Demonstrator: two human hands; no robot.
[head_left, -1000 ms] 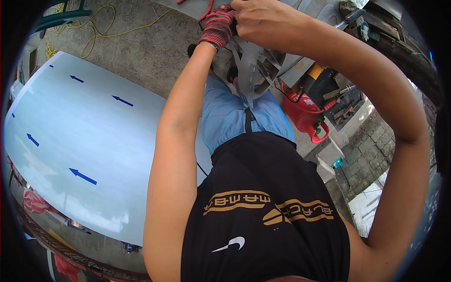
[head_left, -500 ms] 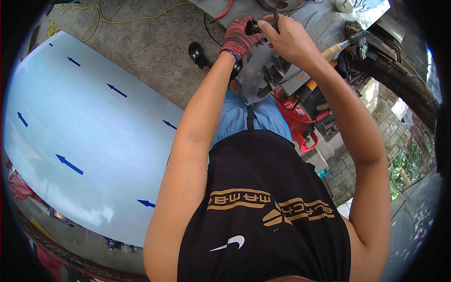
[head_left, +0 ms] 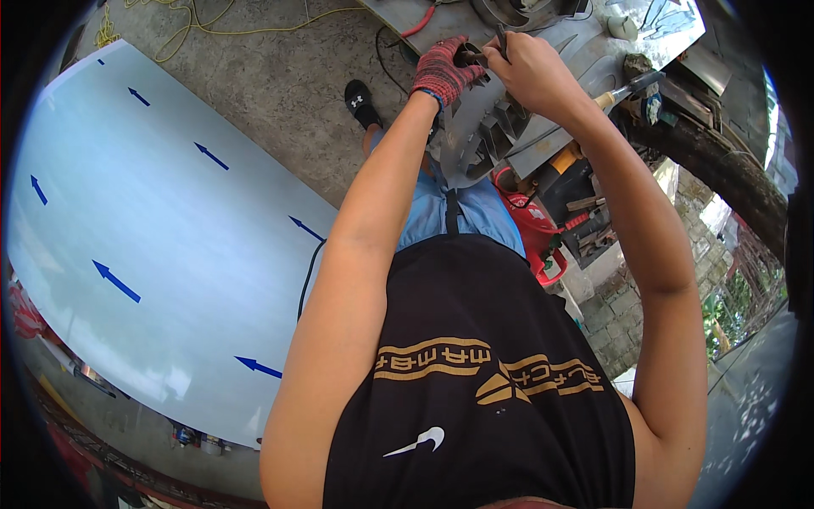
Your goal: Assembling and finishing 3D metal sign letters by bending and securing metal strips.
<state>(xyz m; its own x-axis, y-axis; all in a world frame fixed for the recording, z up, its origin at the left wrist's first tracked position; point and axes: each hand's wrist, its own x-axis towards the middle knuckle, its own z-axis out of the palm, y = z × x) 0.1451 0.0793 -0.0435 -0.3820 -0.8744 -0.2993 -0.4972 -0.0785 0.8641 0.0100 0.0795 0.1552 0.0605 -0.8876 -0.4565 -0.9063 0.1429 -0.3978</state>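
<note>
My left hand (head_left: 443,69), in a red-and-black knitted glove, is closed around a small dark metal part at the upper end of a curved grey sheet-metal piece (head_left: 465,144). Upright tabs stand along that piece, whose lower end rests near my lap. My bare right hand (head_left: 532,69) is closed on a slim dark tool (head_left: 501,41), its kind hidden by the fingers. The tool's lower part meets the dark part beside my left hand. Both hands are close together at the edge of the metal-topped table (head_left: 543,140).
Curved metal strips, a white round container (head_left: 621,28) and a wooden-handled tool (head_left: 623,90) lie on the right. An orange-handled tool (head_left: 563,159) is near a red plastic container (head_left: 536,222). At left stands a pale panel (head_left: 170,229) with blue arrows; a yellow cord (head_left: 263,30) crosses the floor.
Both hands have shifted slightly right and down in the picture, still closed and close together. The dark tool now stands more hidden behind my right fingers. The whole view has turned a little.
</note>
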